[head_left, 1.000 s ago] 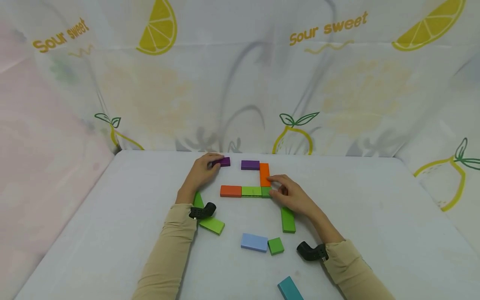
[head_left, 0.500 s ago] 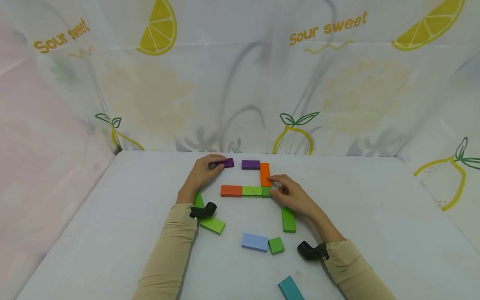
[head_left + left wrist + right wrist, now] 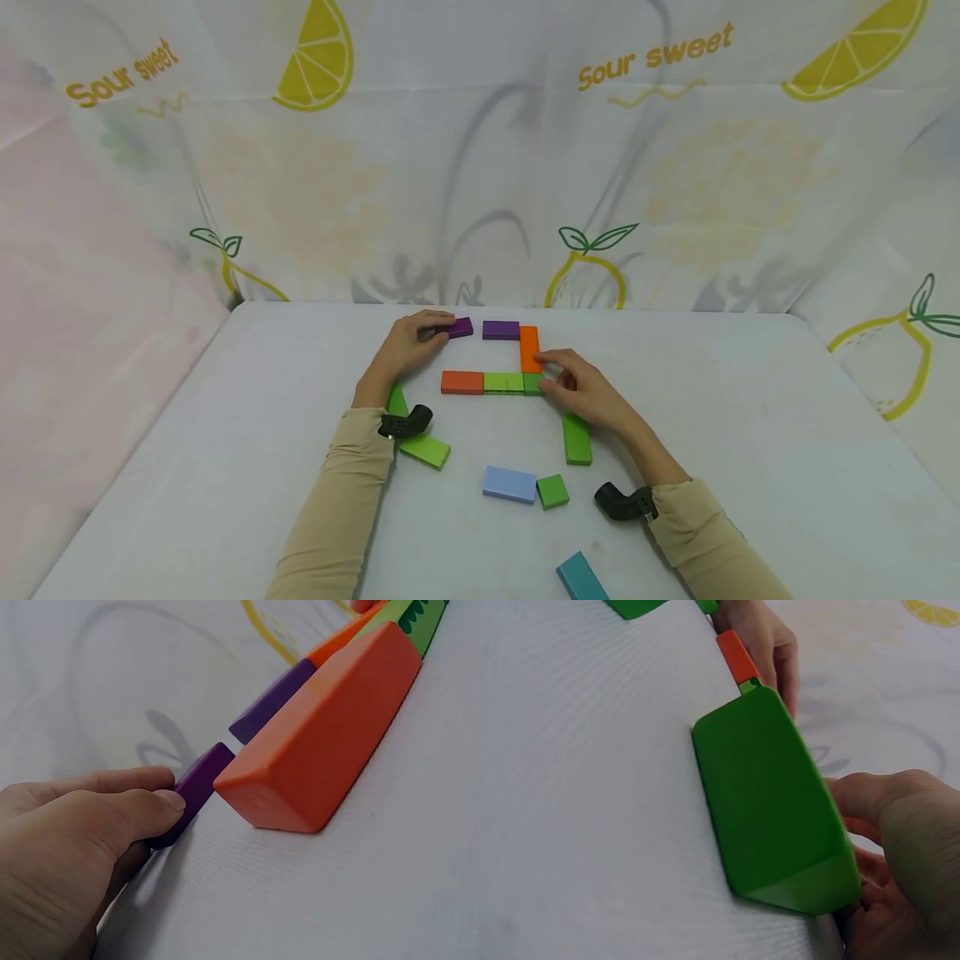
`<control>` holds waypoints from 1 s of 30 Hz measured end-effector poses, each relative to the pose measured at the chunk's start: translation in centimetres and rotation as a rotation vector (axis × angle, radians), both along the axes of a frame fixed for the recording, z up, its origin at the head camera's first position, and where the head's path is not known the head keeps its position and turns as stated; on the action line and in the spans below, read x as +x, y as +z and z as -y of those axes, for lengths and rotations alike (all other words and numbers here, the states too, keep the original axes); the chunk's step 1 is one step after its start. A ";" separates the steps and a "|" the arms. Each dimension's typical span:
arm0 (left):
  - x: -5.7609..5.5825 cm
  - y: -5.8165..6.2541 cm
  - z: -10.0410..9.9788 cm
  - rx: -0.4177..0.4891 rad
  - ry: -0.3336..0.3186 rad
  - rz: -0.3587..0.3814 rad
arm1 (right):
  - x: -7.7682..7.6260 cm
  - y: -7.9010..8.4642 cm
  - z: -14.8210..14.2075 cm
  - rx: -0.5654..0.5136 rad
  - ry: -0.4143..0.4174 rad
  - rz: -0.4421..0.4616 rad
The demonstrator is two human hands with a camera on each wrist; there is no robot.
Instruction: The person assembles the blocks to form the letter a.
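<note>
My left hand [image 3: 408,343] pinches a dark purple block [image 3: 459,328] between thumb and fingers at the back of the table. A short gap separates it from a second purple block [image 3: 500,331], which meets the upright orange block [image 3: 529,348] at its top. Below runs a row of a red-orange block [image 3: 462,382], a light green block [image 3: 503,382] and a darker green block [image 3: 532,383]. My right hand [image 3: 588,390] rests at the right end of this row, index fingertip at the orange block's side and thumb at the darker green block.
Near my right wrist lies a long green block [image 3: 577,440]. Two green pieces, one a lime block [image 3: 426,451], lie partly under my left wrist. Closer in are a light blue block [image 3: 510,484], a small green block [image 3: 552,492] and a teal block [image 3: 581,575].
The pinched purple block has slid a little to the right, narrowing the gap to the other purple block, and turned slightly. My right hand has stayed in place.
</note>
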State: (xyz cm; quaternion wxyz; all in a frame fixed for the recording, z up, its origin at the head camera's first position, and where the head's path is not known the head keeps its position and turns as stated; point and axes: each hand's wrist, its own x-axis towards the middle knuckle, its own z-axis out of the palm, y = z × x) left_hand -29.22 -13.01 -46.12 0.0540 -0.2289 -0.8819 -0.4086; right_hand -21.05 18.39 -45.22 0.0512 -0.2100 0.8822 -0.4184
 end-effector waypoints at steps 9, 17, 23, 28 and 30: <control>0.0 0.1 0.0 -0.001 -0.012 0.000 | 0.3 0.7 0.5 -0.003 -0.011 0.024; 0.1 0.1 -0.1 -0.015 -0.023 0.024 | 0.1 0.2 0.3 0.011 -0.012 0.007; 0.1 0.0 -0.2 0.010 -0.035 0.017 | 0.0 0.2 0.1 -0.017 0.000 0.015; 0.2 0.1 -0.2 0.026 -0.034 0.027 | 0.1 0.4 0.2 -0.017 -0.001 0.017; 0.2 0.2 -0.3 0.025 -0.035 0.030 | 0.1 0.4 0.2 -0.016 -0.002 0.017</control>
